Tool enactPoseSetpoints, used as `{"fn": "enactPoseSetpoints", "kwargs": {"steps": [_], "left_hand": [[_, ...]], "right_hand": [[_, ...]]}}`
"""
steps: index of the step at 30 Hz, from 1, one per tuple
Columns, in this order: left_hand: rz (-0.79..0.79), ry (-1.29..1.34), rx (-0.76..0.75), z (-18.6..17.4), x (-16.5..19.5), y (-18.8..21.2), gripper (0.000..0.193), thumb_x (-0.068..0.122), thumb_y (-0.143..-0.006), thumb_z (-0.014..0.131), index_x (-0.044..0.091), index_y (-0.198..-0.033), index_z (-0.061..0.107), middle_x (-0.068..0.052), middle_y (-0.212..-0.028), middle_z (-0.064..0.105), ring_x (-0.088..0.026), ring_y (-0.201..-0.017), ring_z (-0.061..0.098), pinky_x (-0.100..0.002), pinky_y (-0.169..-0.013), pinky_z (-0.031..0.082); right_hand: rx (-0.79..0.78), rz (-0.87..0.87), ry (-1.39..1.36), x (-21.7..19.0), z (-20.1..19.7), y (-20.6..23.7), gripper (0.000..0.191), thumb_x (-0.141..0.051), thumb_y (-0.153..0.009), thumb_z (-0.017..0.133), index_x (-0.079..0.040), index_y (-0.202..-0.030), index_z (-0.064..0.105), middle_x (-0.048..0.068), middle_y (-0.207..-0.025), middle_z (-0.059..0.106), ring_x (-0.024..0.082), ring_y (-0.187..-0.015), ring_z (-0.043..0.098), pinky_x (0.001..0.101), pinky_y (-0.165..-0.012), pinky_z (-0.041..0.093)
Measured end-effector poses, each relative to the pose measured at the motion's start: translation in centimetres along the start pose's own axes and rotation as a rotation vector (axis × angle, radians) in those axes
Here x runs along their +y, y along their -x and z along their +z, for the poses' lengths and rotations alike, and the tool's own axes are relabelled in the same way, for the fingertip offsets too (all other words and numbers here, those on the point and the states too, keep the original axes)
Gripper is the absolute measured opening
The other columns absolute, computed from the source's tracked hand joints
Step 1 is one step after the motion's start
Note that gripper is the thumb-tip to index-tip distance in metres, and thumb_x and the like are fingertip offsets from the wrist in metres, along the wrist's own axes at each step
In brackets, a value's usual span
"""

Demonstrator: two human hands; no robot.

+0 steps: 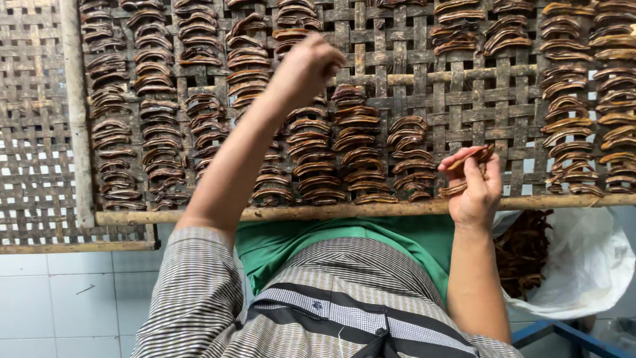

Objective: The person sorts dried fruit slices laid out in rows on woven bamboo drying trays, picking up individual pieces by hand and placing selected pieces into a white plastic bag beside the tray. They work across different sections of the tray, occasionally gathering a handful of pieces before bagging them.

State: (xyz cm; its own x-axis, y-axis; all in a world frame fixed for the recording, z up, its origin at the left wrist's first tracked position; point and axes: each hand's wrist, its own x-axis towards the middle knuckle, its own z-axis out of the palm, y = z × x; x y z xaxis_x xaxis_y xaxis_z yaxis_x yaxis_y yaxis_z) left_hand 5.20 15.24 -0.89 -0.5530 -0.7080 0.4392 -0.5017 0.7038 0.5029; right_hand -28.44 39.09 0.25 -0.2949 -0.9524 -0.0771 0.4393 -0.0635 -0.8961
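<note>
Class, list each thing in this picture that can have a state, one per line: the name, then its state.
Left hand: closed, reaching far over the rack.
Right hand: shut on brown slices, above the rack's near edge.
Slices: a small bunch pinched in the fingers.
Rack: woven, partly filled; bare strips left of the right hand.
Rows of slices: laid overlapping in columns.
White bag: open, with brown pieces inside.

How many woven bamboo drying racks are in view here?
2. The large rack spans the middle and right, covered with columns of curved brown dried slices. A second rack lies at the left, partly beneath it, with no slices on the part that shows. Others may lie outside the frame.
</note>
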Motion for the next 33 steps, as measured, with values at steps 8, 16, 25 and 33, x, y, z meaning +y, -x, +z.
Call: {"fn": "enactPoseSetpoints", "kwargs": {"steps": [8, 16, 25, 33], "left_hand": [[0.07, -0.274, -0.326, 1.8, 2.5, -1.2, 0.029, 0.002, -0.092, 0.062, 0.016, -0.112, 0.078, -0.012, -0.103, 0.065, -0.025, -0.091, 0.065, -0.037, -0.066, 0.058], [0.204, -0.4, -0.667, 1.6, 2.5, -4.1, 0.024, 0.016, -0.107, 0.056, 0.004, -0.127, 0.062, -0.016, -0.114, 0.062, -0.026, -0.095, 0.066, -0.035, -0.076, 0.06], [0.274, -0.418, -0.627, 1.0, 1.3, -3.7, 0.03, 0.003, -0.099, 0.056, 0.009, -0.128, 0.062, -0.015, -0.111, 0.057, -0.026, -0.096, 0.063, -0.038, -0.066, 0.055], [0.104, -0.133, -0.208, 0.3, -0.4, -0.4, 0.027, 0.0, -0.091, 0.062, 0.007, -0.116, 0.056, -0.012, -0.109, 0.058, -0.033, -0.097, 0.063, -0.044, -0.073, 0.052]], "right_hand": [[-0.099, 0.071, -0.054, 1.0, 0.6, 0.6, 0.01, -0.003, -0.111, 0.05, -0.005, -0.115, 0.058, 0.012, -0.108, 0.064, 0.022, -0.097, 0.065, 0.038, -0.091, 0.057], [-0.11, 0.066, -0.051, 2.0, -0.2, 0.6, 0.01, -0.003, -0.11, 0.051, -0.006, -0.116, 0.059, 0.012, -0.109, 0.064, 0.022, -0.098, 0.064, 0.0372, -0.092, 0.056], [-0.114, 0.065, -0.097, 2.3, -0.8, 0.5, 0.009, -0.004, -0.111, 0.052, -0.006, -0.116, 0.06, 0.012, -0.109, 0.065, 0.023, -0.098, 0.065, 0.0383, -0.09, 0.056], [-0.093, 0.08, -0.084, 2.2, -0.7, 0.4, 0.008, -0.005, -0.111, 0.053, -0.006, -0.115, 0.059, 0.011, -0.108, 0.065, 0.022, -0.097, 0.064, 0.038, -0.088, 0.056]]}}
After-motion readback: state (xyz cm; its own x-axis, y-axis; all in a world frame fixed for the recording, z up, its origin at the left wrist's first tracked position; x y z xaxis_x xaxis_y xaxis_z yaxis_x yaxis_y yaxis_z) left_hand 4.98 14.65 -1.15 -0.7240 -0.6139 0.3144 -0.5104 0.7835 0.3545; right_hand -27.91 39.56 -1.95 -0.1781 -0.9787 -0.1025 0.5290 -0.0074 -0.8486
